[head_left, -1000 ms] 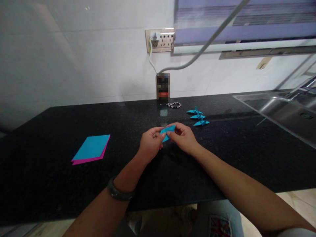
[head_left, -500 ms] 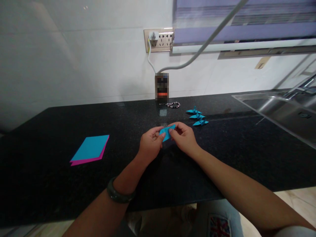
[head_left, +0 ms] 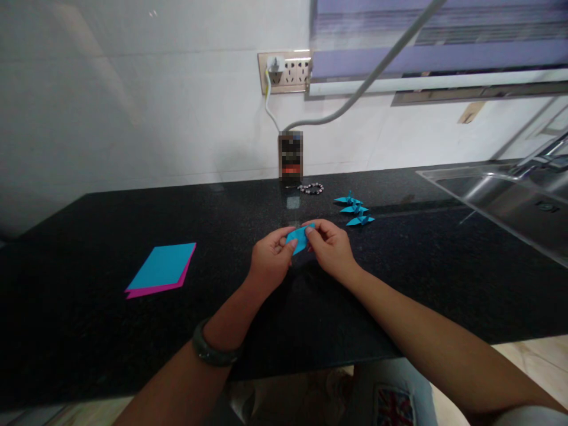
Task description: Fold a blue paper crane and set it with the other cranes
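Note:
Both my hands meet over the middle of the black countertop [head_left: 89, 225] and pinch one small piece of folded blue paper [head_left: 296, 238]. My left hand [head_left: 269, 260] grips its left side with curled fingers; a dark band sits on that wrist. My right hand [head_left: 329, 247] pinches the right side between thumb and fingertips. Just beyond my right hand, three finished blue paper cranes [head_left: 354, 209] stand in a short row on the counter.
A stack of blue and pink paper sheets [head_left: 161, 269] lies to the left. A phone [head_left: 290, 156] leans on the wall with a cable up to a socket [head_left: 284, 71]; a bead bracelet [head_left: 311, 188] lies beside it. A steel sink [head_left: 506, 192] is at the right.
My right thumb and fingers have shifted slightly along the folded blue paper, pressing it; the paper stays held between both hands at the same spot.

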A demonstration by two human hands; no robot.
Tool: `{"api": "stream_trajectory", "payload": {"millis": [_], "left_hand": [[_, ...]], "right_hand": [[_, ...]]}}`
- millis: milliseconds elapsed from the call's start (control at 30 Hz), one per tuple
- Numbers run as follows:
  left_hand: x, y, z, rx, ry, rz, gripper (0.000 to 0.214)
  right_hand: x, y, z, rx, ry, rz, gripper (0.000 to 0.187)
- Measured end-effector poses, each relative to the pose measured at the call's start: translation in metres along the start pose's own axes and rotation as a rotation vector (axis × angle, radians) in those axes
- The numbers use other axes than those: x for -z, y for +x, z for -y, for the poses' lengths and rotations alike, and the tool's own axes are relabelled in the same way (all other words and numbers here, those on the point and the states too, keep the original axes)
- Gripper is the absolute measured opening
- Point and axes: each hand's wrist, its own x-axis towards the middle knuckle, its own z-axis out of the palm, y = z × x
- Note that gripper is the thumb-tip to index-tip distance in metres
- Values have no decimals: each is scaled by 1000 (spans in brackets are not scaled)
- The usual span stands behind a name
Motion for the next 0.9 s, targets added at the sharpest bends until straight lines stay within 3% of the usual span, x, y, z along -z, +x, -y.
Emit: {"api": "stream_trajectory", "payload": {"millis": [233, 567, 767, 900], "left_hand": [[1, 0, 4, -50, 63, 3, 36], [2, -1, 8, -111, 105, 11, 35], [1, -1, 4, -80, 113, -22, 35], [0, 1, -1, 25, -11, -64, 35]], "right_hand": [[1, 1, 0, -33, 32, -27, 22], [0, 3, 3, -135, 248, -22, 22], [2, 6, 5, -162, 379, -50, 28], [0, 3, 6, -124, 321, 16, 28]]}}
